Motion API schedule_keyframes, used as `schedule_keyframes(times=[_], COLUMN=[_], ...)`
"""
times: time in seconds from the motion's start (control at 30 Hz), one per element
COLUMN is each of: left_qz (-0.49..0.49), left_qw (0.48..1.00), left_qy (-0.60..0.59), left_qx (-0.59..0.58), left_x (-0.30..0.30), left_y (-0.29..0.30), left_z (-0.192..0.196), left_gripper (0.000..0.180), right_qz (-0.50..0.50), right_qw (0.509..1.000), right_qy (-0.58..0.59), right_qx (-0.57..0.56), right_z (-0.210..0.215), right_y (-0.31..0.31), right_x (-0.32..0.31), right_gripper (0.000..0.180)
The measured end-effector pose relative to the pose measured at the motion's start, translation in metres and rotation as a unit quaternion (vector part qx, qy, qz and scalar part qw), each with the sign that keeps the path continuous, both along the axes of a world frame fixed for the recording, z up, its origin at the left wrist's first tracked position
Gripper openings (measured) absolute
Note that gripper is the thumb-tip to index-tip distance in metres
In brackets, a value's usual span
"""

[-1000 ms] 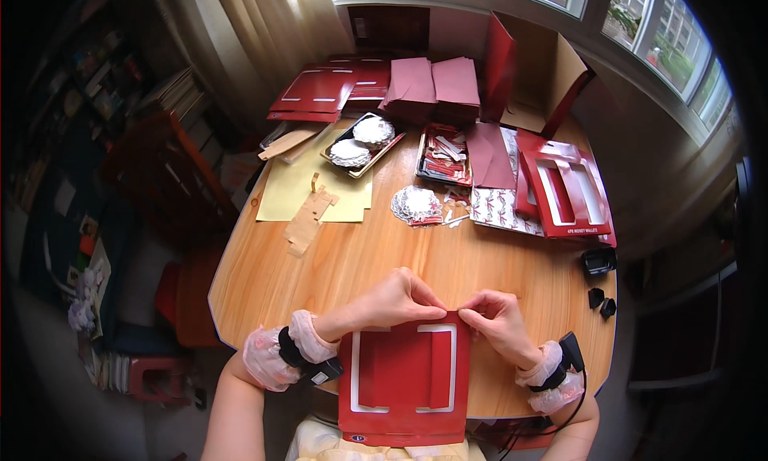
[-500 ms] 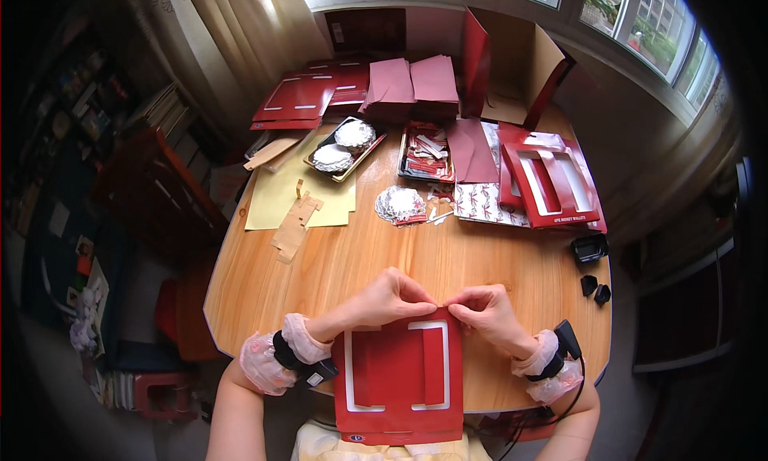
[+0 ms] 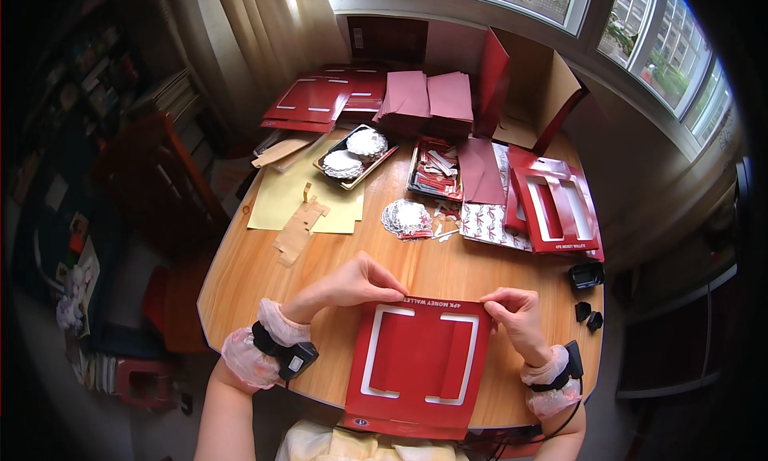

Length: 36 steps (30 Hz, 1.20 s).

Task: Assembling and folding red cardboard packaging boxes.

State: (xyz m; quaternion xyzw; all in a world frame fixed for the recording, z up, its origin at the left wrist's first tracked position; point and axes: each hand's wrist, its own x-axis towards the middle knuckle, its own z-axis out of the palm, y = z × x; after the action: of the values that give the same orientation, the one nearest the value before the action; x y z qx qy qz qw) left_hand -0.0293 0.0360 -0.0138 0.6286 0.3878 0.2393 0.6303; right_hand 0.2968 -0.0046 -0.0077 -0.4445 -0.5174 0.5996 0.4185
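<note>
The red folder (image 3: 418, 357) looks like smooth, glossy card. The bench (image 3: 256, 289) is smooth, shiny wood, the yellow sheets (image 3: 280, 190) matt paper.

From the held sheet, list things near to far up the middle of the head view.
Red cardboard sheet with white bracket shapes, pile of round white frilly-edged pieces, rectangular black tray of red-and-white slips, stacks of pink paper, dark red panel.

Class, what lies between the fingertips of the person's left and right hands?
In the head view, the upper edge of the red die-cut cardboard sleeve spans between the left hand and right hand.
</note>
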Motion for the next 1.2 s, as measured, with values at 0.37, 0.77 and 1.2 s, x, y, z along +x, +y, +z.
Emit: schedule_keyframes(times=[0.37,0.77,1.2], left_qz=[0.084,0.118,0.132], left_qw=[0.989,0.977,0.985], left_qy=[-0.021,-0.101,-0.042], left_qx=[-0.123,-0.146,-0.106], left_x=[-0.016,-0.018,-0.010], left_y=[0.009,0.012,0.009], left_z=[0.002,-0.007,-0.008], left_gripper=[0.028,0.021,0.020], right_qz=[-0.044,-0.067,-0.037], right_qw=[0.999,0.997,0.987], right_qy=[0.019,0.041,0.102], right_qx=[0.025,0.004,-0.117], right_z=[-0.003,-0.010,-0.017], right_y=[0.011,0.010,0.004], right_x=[0.017,0.018,0.002], right_gripper=[0.010,0.010,0.012])
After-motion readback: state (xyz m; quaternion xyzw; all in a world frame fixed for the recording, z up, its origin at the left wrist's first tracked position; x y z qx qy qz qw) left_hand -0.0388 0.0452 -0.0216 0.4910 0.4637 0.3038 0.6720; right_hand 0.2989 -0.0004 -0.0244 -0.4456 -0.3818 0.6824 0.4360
